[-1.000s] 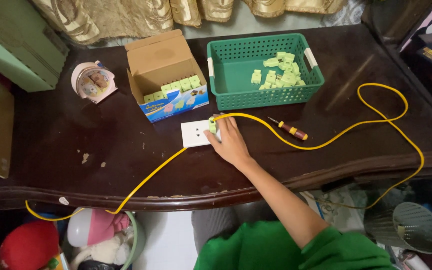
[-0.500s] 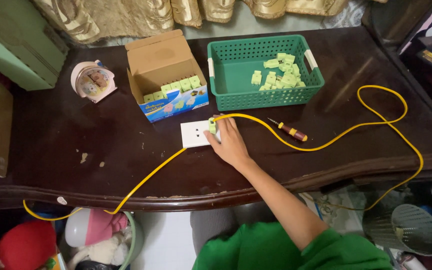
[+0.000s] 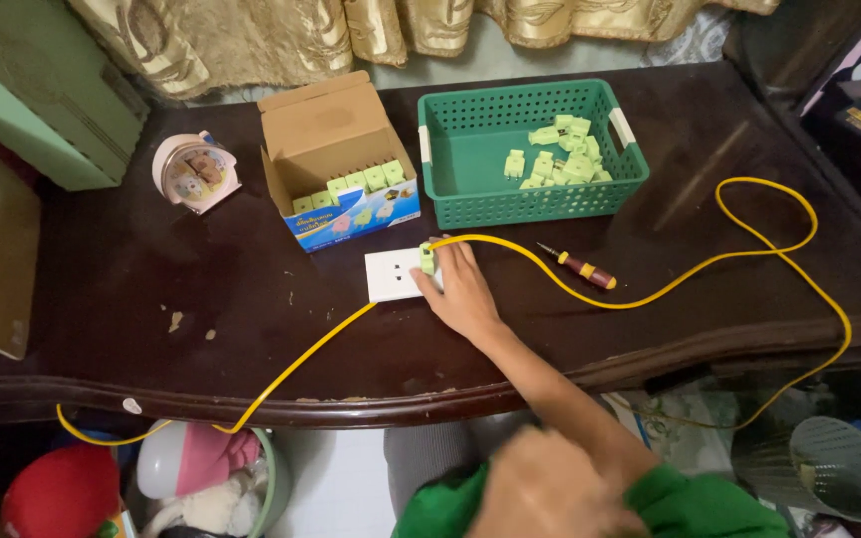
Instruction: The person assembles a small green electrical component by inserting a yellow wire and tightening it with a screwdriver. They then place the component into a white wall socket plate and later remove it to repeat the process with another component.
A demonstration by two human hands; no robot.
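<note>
- Your right hand [image 3: 465,289] lies on the dark worktop [image 3: 151,299], fingers loosely together, pressing the small green connector [image 3: 428,258] at the white socket plate [image 3: 391,274].
- Yellow cable [image 3: 650,294] runs from the connector.
- Your left hand [image 3: 540,493] is blurred near your lap; grip unreadable.

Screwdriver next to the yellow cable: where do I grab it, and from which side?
Take the screwdriver by its thick red-and-yellow handle, the end toward the table's front right. It lies flat, its thin tip pointing toward the green basket. Come from above; the yellow cable runs close along its near side.
</note>
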